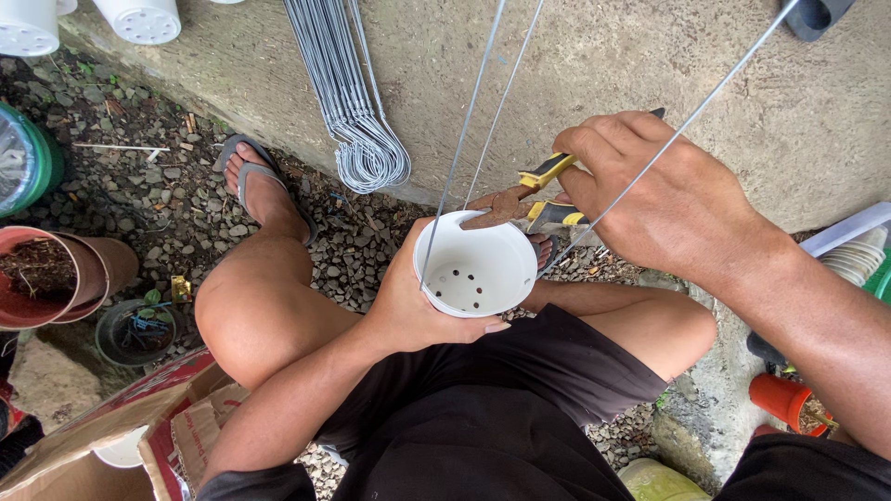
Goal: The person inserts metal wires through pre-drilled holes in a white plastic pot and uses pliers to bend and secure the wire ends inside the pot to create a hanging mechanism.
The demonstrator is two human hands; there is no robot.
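My left hand (408,311) cups a small white plastic pot (475,269) with holes in its bottom, held above my knees. Three thin metal wires (469,121) rise from the pot's rim toward the camera. My right hand (659,190) grips rusty pliers (520,199) with yellow and black handles. The plier jaws sit at the pot's far rim, where one of the wires is attached.
A bundle of hooked wire hangers (357,121) lies on the concrete ledge (603,56). Gravel ground (158,195) holds a brown pot of soil (42,274), a green bucket (28,162) and a cardboard box (102,436). White pots (139,19) stand top left. My sandalled foot (260,181) rests on gravel.
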